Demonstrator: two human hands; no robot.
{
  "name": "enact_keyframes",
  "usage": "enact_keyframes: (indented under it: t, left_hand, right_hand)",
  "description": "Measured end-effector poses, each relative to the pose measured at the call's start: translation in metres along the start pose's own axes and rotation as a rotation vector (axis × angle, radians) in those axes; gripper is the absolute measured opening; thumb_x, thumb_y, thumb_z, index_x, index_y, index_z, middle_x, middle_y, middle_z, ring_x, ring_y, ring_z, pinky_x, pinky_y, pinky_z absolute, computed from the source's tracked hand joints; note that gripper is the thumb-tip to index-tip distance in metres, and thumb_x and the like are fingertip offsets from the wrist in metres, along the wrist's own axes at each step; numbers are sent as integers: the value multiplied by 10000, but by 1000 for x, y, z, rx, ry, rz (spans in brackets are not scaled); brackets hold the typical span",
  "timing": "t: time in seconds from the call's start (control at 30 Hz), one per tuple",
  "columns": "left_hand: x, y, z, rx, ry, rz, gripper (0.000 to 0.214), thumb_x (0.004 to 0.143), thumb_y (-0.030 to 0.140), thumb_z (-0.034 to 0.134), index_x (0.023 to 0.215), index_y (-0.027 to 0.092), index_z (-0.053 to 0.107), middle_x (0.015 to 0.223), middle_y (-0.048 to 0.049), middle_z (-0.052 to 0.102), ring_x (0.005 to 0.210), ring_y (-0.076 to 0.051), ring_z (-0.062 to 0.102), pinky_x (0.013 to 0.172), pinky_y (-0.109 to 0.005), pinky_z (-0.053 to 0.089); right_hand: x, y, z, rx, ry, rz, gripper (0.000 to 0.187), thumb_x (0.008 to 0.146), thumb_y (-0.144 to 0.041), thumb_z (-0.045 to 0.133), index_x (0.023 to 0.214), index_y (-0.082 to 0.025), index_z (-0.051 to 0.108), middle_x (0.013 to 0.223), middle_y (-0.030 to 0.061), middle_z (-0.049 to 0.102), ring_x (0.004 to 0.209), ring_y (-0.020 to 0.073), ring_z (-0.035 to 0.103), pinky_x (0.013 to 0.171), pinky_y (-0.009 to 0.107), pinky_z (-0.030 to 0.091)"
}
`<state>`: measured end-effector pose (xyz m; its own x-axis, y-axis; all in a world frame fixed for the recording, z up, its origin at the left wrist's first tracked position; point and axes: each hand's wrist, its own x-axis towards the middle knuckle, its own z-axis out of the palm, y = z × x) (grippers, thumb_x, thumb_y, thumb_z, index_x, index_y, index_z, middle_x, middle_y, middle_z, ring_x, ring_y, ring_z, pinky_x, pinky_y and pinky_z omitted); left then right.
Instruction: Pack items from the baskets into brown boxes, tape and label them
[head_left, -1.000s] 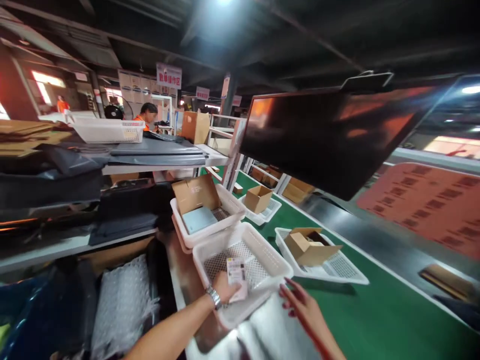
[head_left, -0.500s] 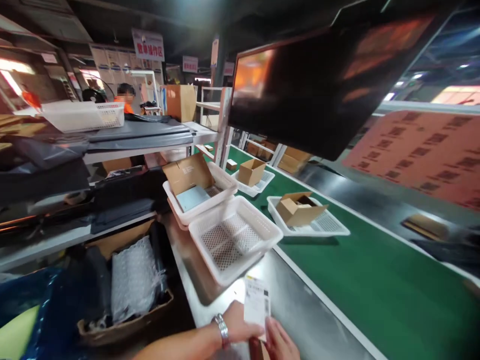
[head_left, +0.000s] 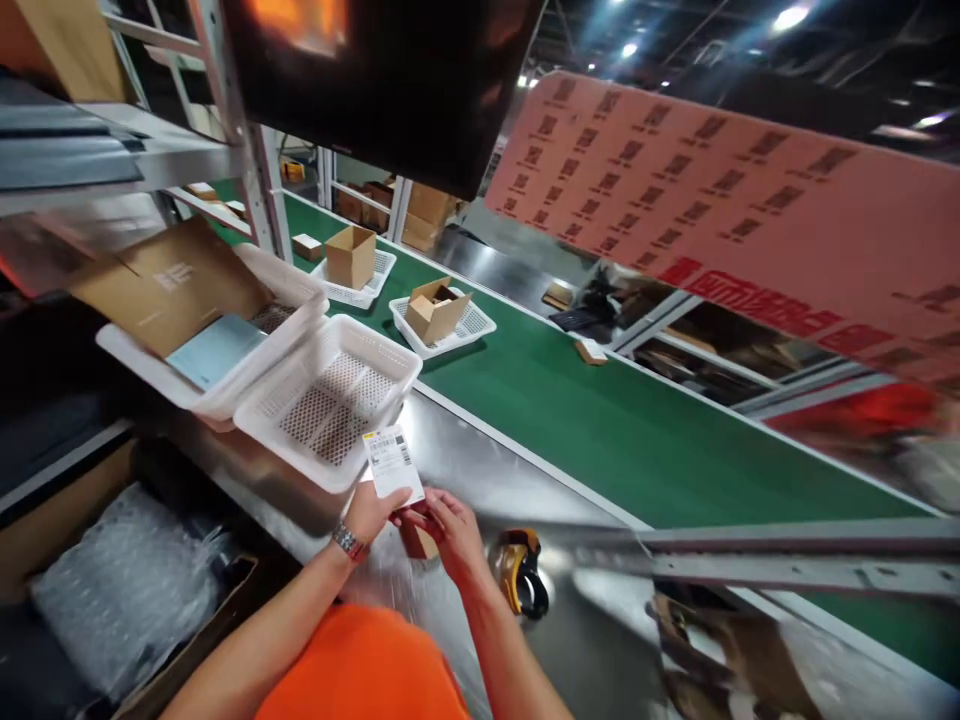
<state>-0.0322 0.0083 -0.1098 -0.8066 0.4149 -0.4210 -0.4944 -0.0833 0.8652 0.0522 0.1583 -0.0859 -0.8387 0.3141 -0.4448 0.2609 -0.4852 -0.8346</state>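
Observation:
My left hand, with a metal-band watch on the wrist, grips a white printed shipping label by its lower edge, thumb on top. My right hand has its fingers pinched together at the label's lower right corner. What lies under the fingertips is partly hidden. Just below both hands, a small brown cardboard box shows on the metal bench. Beyond the label stands a white plastic basket with its perforated bottom showing. Right of my right hand lies a yellow and black tape dispenser.
A second basket at left holds an opened carton and a pale blue flat item. Baskets with boxes stand on the green conveyor. Bubble wrap fills a carton at lower left. A metal rail crosses at right.
My view has swung right and down, bringing the tape dispenser, rail and more conveyor into sight. Both hands still hold the label, and the small box beneath them shows more clearly.

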Motion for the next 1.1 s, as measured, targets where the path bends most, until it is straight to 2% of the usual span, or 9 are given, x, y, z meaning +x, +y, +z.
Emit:
enact_keyframes:
  t: [0.17, 0.43, 0.57, 0.7, 0.87, 0.93, 1.0, 1.03, 1.1]
  left_hand:
    - [14, 6, -2, 76, -73, -63, 422, 732, 479, 985, 918, 152, 795, 860, -97, 838, 644, -197, 704, 555, -307, 558]
    - [25, -2, 3, 78, -283, -199, 320, 798, 371, 927, 983, 133, 819, 889, -102, 863, 627, -185, 709, 543, -289, 546]
    - [21, -10, 11, 56, -389, -284, 352, 808, 391, 924, 997, 115, 814, 814, -85, 832, 615, -181, 701, 567, -292, 539]
    - [10, -15, 16, 67, -483, -312, 427, 757, 455, 949, 998, 132, 809, 878, -87, 846, 656, -191, 718, 572, -285, 519]
    - [-5, -24, 21, 274, -528, -347, 391, 816, 433, 915, 1055, 147, 800, 960, -111, 847, 742, -223, 750, 645, -323, 561]
    - [-15, -31, 24, 423, -449, -228, 417, 778, 372, 943, 1094, 150, 788, 1067, -145, 854, 906, -276, 797, 806, -391, 637]
    - [-31, -40, 27, 526, -342, 21, 495, 701, 323, 978, 1130, 163, 791, 1254, -183, 845, 1174, -342, 795, 1056, -473, 641]
    - [-40, -45, 28, 551, -341, 140, 484, 694, 334, 978, 1117, 176, 803, 1328, -189, 834, 1282, -360, 769, 1156, -494, 607]
    - [-61, -55, 32, 587, -500, 248, 330, 778, 443, 922, 991, 210, 826, 1314, -173, 852, 1297, -362, 773, 1208, -499, 581]
  right_hand:
    - [-6, 3, 7, 31, 59, -27, 561, 658, -677, 1106, 881, -220, 870, 899, 57, 892, 853, 270, 853, 968, 425, 718]
    - [-24, 22, 9, 102, 303, -61, 583, 617, -720, 1111, 831, -234, 871, 850, 48, 891, 762, 239, 834, 915, 407, 720]
    - [-41, 32, 4, 117, 416, -71, 576, 617, -706, 1101, 866, -224, 907, 862, 63, 898, 772, 249, 827, 818, 385, 705]
    - [-58, 39, -2, 104, 496, -96, 555, 604, -702, 1093, 840, -228, 924, 852, 57, 895, 778, 241, 823, 743, 342, 676]
    - [-81, 55, -11, 44, 547, -134, 533, 616, -705, 1064, 814, -227, 936, 843, 78, 894, 818, 277, 837, 667, 326, 636]
    - [-94, 66, -16, 19, 597, -147, 554, 604, -720, 1057, 799, -216, 935, 840, 97, 895, 832, 291, 839, 662, 334, 637]
    - [-111, 77, -24, 0, 646, -159, 582, 598, -742, 1047, 782, -202, 929, 818, 116, 888, 839, 301, 840, 664, 342, 642]
    - [-121, 84, -29, -5, 662, -168, 590, 608, -753, 1038, 779, -199, 928, 808, 120, 884, 838, 300, 839, 665, 344, 643]
    - [-143, 97, -38, -11, 667, -190, 583, 650, -760, 1016, 792, -201, 932, 811, 114, 885, 832, 290, 833, 665, 338, 637]
